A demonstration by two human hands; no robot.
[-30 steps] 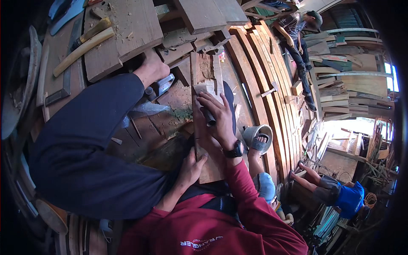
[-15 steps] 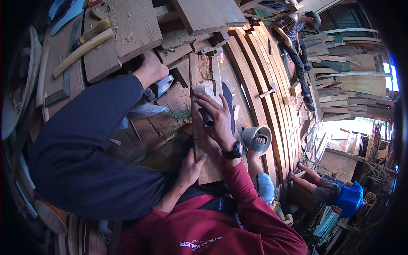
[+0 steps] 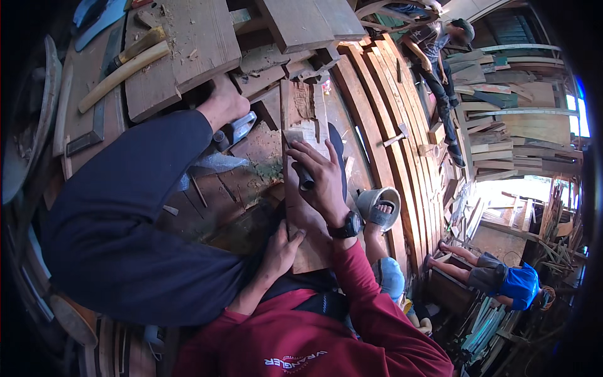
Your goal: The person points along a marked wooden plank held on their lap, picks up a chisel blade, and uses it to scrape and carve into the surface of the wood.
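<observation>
A wooden board (image 3: 310,256) lies lengthwise over my lap, its far end roughly cut with a pale, freshly worked patch. My left hand (image 3: 280,251) grips the board's near left edge, thumb on top. My right hand (image 3: 325,178), with a black watch on its wrist, closes round a chisel (image 3: 305,178). The dark butt of its handle points back toward me. Its wide flat blade shows past my fingertips, lying against the board next to the pale patch. My palm hides part of the handle.
Thick planks (image 3: 188,47) with shavings and wooden-handled tools (image 3: 124,72) lie at far left. Long beams (image 3: 377,119) carry a hammer (image 3: 397,135). A bucket (image 3: 379,204) stands on the right beside another person's sandalled foot (image 3: 380,215). Two more people (image 3: 433,53) (image 3: 512,283) are farther right.
The chisel and my right hand have shifted very slightly on the board. My left hand keeps its place. The person in blue at right has bent a little lower.
</observation>
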